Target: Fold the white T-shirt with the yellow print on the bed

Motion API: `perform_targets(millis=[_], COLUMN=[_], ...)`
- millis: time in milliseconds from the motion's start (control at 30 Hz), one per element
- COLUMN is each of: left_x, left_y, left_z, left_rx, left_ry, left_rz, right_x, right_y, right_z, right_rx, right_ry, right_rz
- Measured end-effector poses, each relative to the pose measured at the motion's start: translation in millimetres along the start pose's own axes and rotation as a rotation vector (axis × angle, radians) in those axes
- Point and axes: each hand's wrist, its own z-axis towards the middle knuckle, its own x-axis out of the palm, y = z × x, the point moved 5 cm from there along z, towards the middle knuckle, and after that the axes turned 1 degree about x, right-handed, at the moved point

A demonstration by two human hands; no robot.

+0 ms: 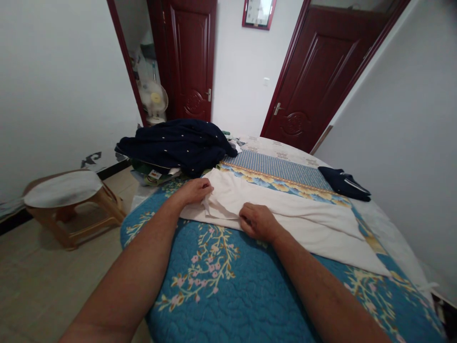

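Observation:
A cream-white garment (303, 214), perhaps trousers, lies stretched out lengthwise across the blue floral cloth (264, 286) on the table. At its left end my left hand (196, 190) is closed, with the thumb and fingers pinching the fabric. My right hand (257, 221) is curled on the near edge of the same garment, a little further right, and grips a fold of it. Between the two hands the fabric opens in a loose flap. The right fingertips are partly hidden.
A dark navy garment pile (178, 143) sits at the table's back left. Folded dark clothing (344, 183) lies at the right edge. A stool (67, 190) stands on the floor at left. Beyond are a fan (153, 100), two dark red doors (193, 57) and a wall clock (259, 13).

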Motion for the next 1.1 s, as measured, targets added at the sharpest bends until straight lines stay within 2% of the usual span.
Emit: perform_targets(millis=[100, 233, 300, 367, 433, 567, 767, 967, 1100], left_x=[3.1, 8.3, 13.2, 18.0, 22.7, 25.2, 16.3, 32.6, 27.2], left_y=[7, 11, 12, 11, 8, 9, 19, 24, 34], left_z=[1, 2, 3, 6, 8, 9, 7, 28, 32], left_rx=[-0.126, -0.21, -0.253, -0.302, -0.301, -0.29, -0.333, -0.352, -0.392], left_ry=[-0.029, 0.016, 0.011, -0.051, -0.1, -0.097, -0.274, -0.295, -0.367], left_rz=[0.016, -0.047, -0.08, -0.075, -0.049, -0.071, -0.135, -0.157, -0.227], right_x=[-4, -7, -4, 0, 5, 10, 9, 10, 11], right_y=[-6, -13, -13, -11, -10, -12, -12, -12, -13], right_z=[-1, -3, -2, 0, 2, 5, 5, 7, 6], right_rx=[0.023, 0.1, 0.095, 0.083, 0.08, 0.119, 0.135, 0.143, 0.149], right_ry=[-0.076, -0.185, -0.159, -0.107, -0.049, 0.015, 0.019, 0.007, -0.006], right_rz=[0.053, 0.113, 0.131, 0.129, 0.114, 0.086, 0.068, 0.074, 0.076])
